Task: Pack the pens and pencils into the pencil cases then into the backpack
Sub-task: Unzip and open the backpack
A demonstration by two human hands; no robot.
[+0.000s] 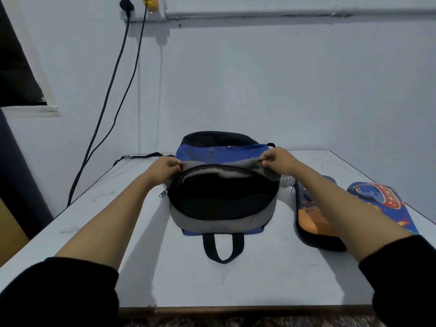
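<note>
At frame centre, on the white table (259, 279), the blue, grey and black fabric backpack (221, 223) lies unzipped, left hand (165, 167) and right hand (277, 160) each pinching its grey flap, two printed pencil cases (313, 223) lying at right.

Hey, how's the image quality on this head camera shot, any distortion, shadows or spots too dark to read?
Head view: wide-angle bending curves the wall pipe and splays the table edges; light is dim and bluish; the backpack mouth reads as plain black, contents unreadable; soft shadows fall on the table beside both arms; no glare, little blur.
</note>
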